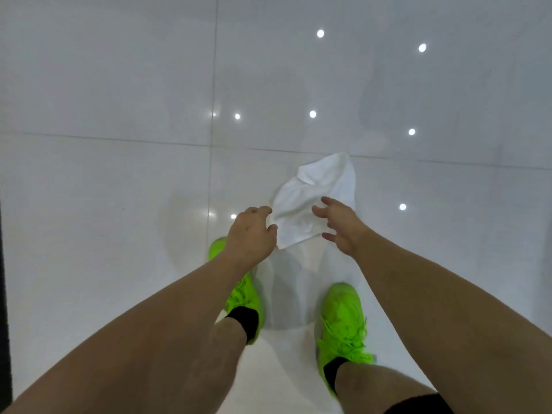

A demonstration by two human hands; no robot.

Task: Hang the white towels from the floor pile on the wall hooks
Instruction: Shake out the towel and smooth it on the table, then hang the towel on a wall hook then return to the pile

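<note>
Left hand (249, 231) fingers pinching white towel (310, 201) edge, right hand (340, 225) fingers spread loose

Neon-green sneakers (343, 321), black socks (243, 321)

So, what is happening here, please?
A person bends over a glossy tiled floor, reaching with both bare hands for a white towel lying in front of their green shoes. The left hand touches the towel's edge. The right hand hovers over it, fingers spread. No hooks are in view.
</note>
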